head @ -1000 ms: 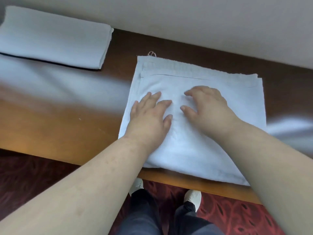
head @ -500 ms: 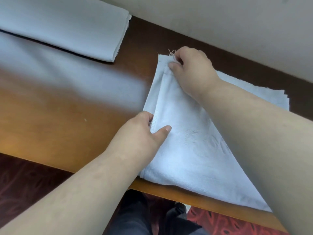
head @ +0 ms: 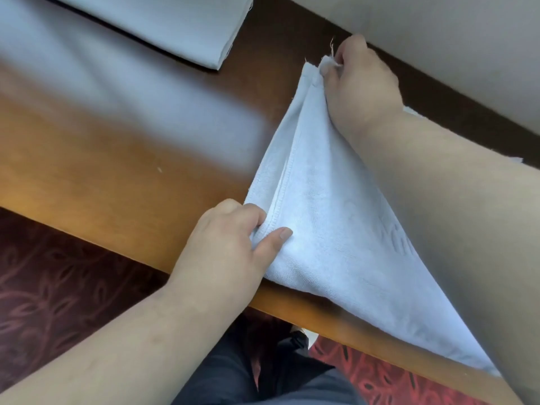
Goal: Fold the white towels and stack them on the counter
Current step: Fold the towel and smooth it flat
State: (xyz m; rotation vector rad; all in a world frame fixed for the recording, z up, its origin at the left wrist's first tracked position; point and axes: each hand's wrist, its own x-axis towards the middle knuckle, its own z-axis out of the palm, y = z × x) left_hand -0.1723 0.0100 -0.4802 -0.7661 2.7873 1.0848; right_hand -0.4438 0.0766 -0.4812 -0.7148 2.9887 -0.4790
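Soft, even daylight, moderately bright, no hard shadows. Broad pale sheen across the glossy counter [head: 122,135], strongest over its left and middle part, washing the wood to blue-white; nearer the front edge the wood reads warm orange. Dark narrow shadow under the folded towel [head: 163,21] at the top left. Floor carpet [head: 43,273] below is dim and murky. Overall slightly soft, with terry texture on the towel [head: 327,217] fairly readable at centre. Forearms at the lower corners loom large and stretched from the wide-angle lens. The wall [head: 453,39] is flat, featureless beige.
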